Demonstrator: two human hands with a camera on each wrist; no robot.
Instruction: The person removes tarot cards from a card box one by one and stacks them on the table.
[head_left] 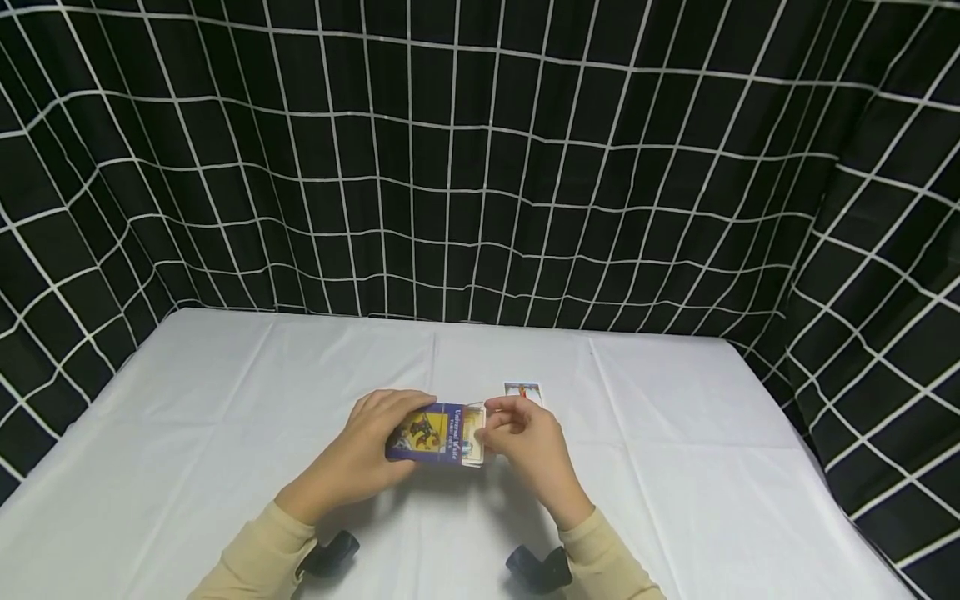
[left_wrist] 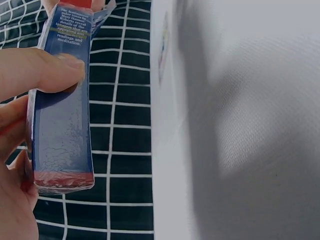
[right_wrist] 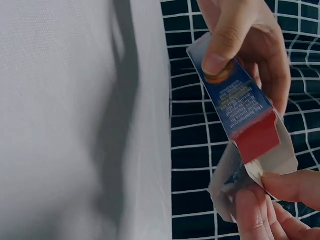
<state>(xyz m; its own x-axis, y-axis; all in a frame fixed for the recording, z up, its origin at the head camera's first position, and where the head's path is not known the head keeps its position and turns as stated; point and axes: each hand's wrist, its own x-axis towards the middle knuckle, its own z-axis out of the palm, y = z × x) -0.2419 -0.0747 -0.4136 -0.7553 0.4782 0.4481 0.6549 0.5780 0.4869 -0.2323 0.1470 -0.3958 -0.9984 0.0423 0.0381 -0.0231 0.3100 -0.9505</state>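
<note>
A blue tarot card box [head_left: 427, 435] with a yellow picture on its front is held above the table, its open end toward the right. My left hand [head_left: 371, 442] grips it from the left, the thumb [left_wrist: 62, 72] pressed along the narrow side. At the open end, my right hand [head_left: 528, 446] pinches a pale flap [right_wrist: 282, 157] between thumb and fingertips. Clear plastic wrap [right_wrist: 230, 185] hangs loose by that end. Behind the right hand, a small picture card [head_left: 522, 389] lies on the table, partly hidden by the fingers. The inside of the box is mostly hidden.
A white cloth with fold creases covers the table [head_left: 225, 433]. Black curtains [head_left: 480, 167] with a white grid stand behind it and at both sides. Dark wrist-camera mounts [head_left: 540, 569] sit below both wrists, close over the cloth.
</note>
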